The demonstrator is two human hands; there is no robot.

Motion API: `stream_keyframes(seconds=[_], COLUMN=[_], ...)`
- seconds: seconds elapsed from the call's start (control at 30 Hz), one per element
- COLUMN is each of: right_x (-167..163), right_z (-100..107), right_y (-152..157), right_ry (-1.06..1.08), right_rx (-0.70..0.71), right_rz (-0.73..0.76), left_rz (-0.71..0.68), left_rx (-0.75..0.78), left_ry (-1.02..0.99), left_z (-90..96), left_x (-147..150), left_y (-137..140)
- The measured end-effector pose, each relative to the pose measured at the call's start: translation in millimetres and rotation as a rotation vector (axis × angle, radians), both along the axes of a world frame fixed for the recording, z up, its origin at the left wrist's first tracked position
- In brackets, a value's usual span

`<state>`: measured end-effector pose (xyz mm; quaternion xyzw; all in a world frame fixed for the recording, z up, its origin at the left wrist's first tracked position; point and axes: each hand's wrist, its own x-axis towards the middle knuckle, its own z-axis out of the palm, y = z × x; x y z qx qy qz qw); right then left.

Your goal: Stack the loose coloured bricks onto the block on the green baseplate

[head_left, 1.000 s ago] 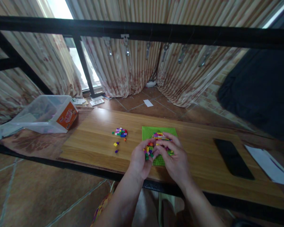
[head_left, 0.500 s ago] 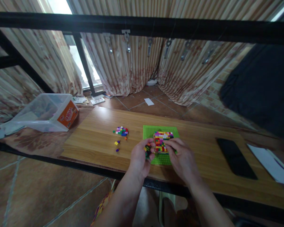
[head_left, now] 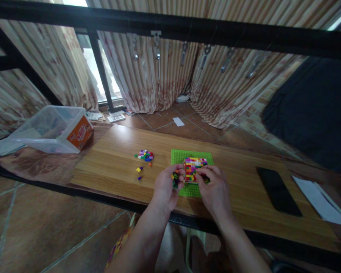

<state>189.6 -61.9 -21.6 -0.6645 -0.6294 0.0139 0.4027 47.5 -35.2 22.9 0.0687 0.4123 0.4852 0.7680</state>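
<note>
No readable text — white-lettered orange label (head_left: 80, 133) on clear plastic bin (head_left: 52, 145), too blurred to make out

The wooden tabletop (head_left: 238, 178) bears loose bricks (head_left: 146, 155), green baseplate (head_left: 177, 154), black slab (head_left: 278, 190).

The place looked like a room in a home. Well beyond the left hand (head_left: 163, 187) and right hand (head_left: 216, 189), striped, flower-patterned curtains (head_left: 170, 76) hung down to a brown tiled floor (head_left: 200, 127), and daylight showed at a window (head_left: 92, 68) on their far left. A wooden tabletop (head_left: 110, 163) lay beneath the hands, with colourful toy bricks (head_left: 147, 156) just left of them. Farther left, a clear plastic bin (head_left: 42, 146) with a bright orange label (head_left: 80, 132) sat on a patterned cloth (head_left: 36, 165).
</note>
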Motion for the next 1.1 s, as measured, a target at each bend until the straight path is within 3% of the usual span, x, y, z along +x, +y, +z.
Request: stream_keyframes(seconds=[0.5,1.1], right_x=[2.2,1.1], right_z=[-1.7,0.2], right_y=[2.1,-4.5], right_ry=[0.176,-0.083], right_rx=[0.009,0.040], right_rz=[-0.084,-0.068], left_rz=[0.012,-0.053], left_rx=[-0.004,0.038], left_ry=[0.002,0.038], left_z=[2.6,0.8], left_x=[-2.7,1.4], left_y=[1.2,-2.8])
